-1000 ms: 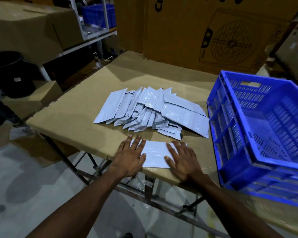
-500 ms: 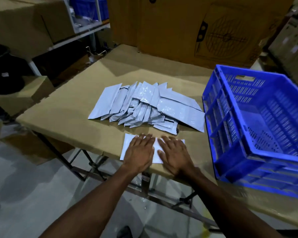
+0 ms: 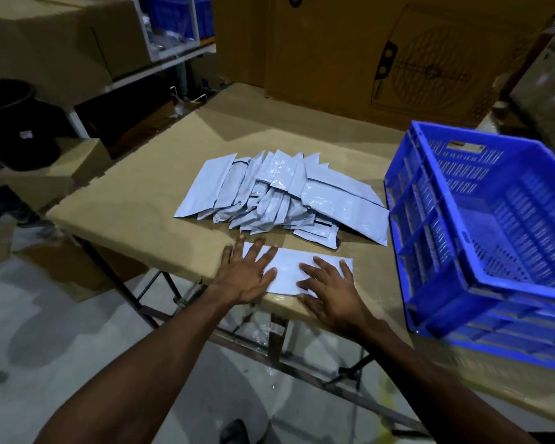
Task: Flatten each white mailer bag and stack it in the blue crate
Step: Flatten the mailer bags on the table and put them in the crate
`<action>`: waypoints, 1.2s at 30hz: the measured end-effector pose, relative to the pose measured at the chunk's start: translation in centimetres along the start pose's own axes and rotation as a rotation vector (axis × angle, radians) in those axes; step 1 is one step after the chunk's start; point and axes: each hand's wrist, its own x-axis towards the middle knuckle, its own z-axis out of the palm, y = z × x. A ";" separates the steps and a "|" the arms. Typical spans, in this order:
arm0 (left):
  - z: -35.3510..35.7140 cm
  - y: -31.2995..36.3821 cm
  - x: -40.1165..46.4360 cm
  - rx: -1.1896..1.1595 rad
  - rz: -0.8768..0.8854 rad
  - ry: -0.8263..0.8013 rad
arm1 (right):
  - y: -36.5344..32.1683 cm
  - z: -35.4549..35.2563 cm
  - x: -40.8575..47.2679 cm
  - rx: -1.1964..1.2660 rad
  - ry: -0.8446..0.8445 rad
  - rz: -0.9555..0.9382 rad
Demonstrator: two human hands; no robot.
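Mailer bag [image 3: 288, 270], white and flat, lies at the near edge of the table [image 3: 141, 200], its long side along that edge. Both hands press on it from above. The left hand [image 3: 246, 274] covers the bag's left end, fingers straight and spread wide, with the outermost fingertips reaching past the bag onto the table. The right hand [image 3: 330, 289] lies on the bag's right half, fingers straight and fanned, the heel of the palm at the table's edge; neither hand curls round anything. A strip of the bag shows bare between the two hands. Just behind the bag, a loose pile [image 3: 279, 195] of more white mailers is fanned out across the middle of the table, overlapping one another, the rightmost one reaching close to the crate [image 3: 481, 225]. That blue crate stands on the table's right side, slightly tilted in the wide-angle view, its slatted walls and floor visible; no mailers can be seen inside it. Behind the table stand big cardboard boxes [image 3: 382, 49], one printed with a fan outline. To the left, a black bin [image 3: 10, 120] sits by a smaller carton on the floor.
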 end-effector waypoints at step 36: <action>1.5 7.7 1.2 -0.216 0.115 0.257 | 5.6 -21.7 4.0 0.285 0.237 0.149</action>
